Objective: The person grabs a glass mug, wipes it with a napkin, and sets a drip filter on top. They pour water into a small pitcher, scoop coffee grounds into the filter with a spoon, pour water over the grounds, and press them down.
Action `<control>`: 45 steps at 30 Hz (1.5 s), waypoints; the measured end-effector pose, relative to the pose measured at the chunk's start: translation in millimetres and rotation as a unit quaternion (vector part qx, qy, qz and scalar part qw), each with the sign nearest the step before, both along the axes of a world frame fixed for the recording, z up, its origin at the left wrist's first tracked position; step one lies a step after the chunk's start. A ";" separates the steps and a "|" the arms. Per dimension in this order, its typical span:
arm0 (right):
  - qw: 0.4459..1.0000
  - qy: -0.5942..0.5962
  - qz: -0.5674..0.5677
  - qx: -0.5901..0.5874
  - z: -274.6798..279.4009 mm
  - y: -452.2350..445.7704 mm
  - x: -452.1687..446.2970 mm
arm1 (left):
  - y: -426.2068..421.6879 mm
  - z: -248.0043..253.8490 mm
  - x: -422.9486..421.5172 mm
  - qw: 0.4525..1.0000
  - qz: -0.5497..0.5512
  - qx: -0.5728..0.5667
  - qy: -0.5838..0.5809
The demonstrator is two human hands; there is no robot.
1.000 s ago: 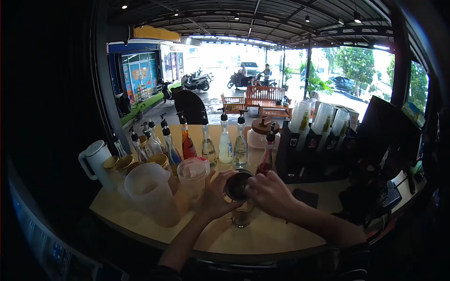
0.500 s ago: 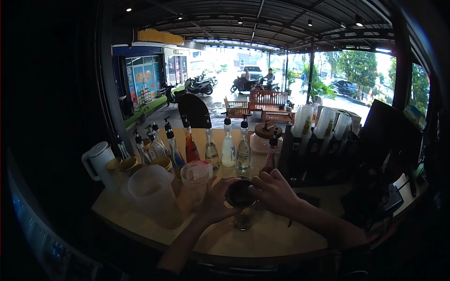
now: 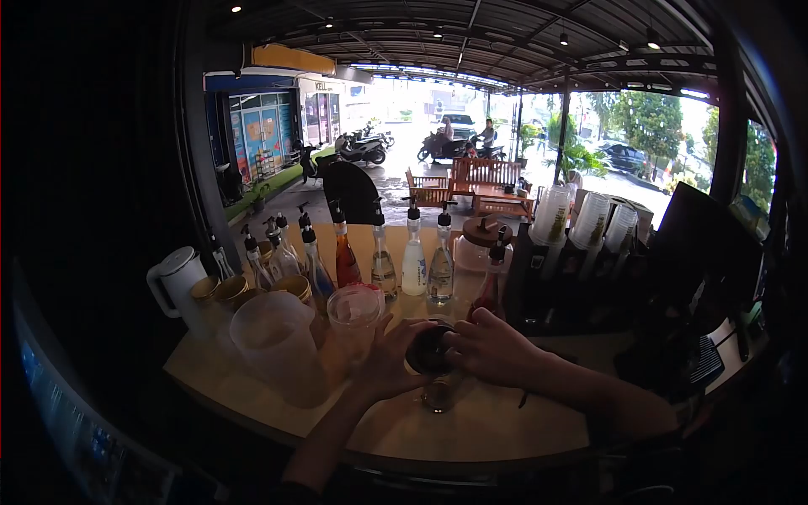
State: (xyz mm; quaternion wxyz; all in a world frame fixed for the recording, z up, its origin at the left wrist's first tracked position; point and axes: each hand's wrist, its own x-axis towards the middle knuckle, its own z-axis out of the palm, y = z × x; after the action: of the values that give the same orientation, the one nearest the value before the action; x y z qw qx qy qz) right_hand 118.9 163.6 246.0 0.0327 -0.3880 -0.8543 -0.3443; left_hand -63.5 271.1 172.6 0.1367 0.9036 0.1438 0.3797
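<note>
A clear glass (image 3: pixel 438 396) with a dark round top (image 3: pixel 428 348) stands on the counter in front of me. Whether that top is a dark drink, a lid or a filter is too dim to tell. My left hand (image 3: pixel 392 358) curls around its left side, gripping it. Over the right edge, my right hand (image 3: pixel 492 347) has its fingers bent together; anything pinched in them is hidden. Just left of my left hand stands a clear plastic cup (image 3: pixel 353 316), and beyond it a large frosted pitcher (image 3: pixel 278 341). A red pump bottle (image 3: pixel 488 290) stands behind my right hand.
Several pump bottles (image 3: pixel 412 265) line the back of the counter (image 3: pixel 387 433). A white jug (image 3: pixel 178 282) and gold-rimmed cups (image 3: pixel 292 289) are at left. A wooden-lidded jar (image 3: pixel 482 248), stacked plastic cups (image 3: pixel 551 215) and a dark screen (image 3: pixel 694 236) stand at right.
My right hand has shifted slightly down and left over the glass's top, its fingers lower. My left hand keeps its hold. The whole view has shifted slightly.
</note>
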 end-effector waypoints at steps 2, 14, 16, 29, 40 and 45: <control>1.000 -0.022 0.010 -0.010 2.4 0.8 0.6 | -1.3 1.1 0.1 1.000 0.003 0.004 -0.001; 0.999 0.001 0.037 0.001 1.4 7.2 -2.6 | -2.4 8.3 2.6 0.999 -0.002 -0.028 -0.015; 1.000 0.020 0.020 0.008 4.3 8.9 1.3 | -3.5 7.6 3.9 1.000 0.000 -0.024 -0.018; 1.000 -0.010 -0.017 -0.015 9.3 2.0 6.8 | -4.1 2.9 2.5 0.999 0.025 0.044 -0.002; 1.000 0.002 0.024 0.002 -1.2 0.8 6.2 | -5.4 -2.0 4.0 1.000 0.015 -0.017 0.005; 0.998 0.060 0.010 -0.011 -3.6 2.2 3.2 | -7.5 -3.2 6.2 0.999 0.013 0.000 -0.031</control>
State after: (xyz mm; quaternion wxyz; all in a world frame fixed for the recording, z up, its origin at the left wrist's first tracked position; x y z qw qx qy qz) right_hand 122.1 165.8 242.5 0.0834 -0.3996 -0.8584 -0.3106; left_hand -57.2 263.6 169.4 0.1357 0.8892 0.1512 0.4098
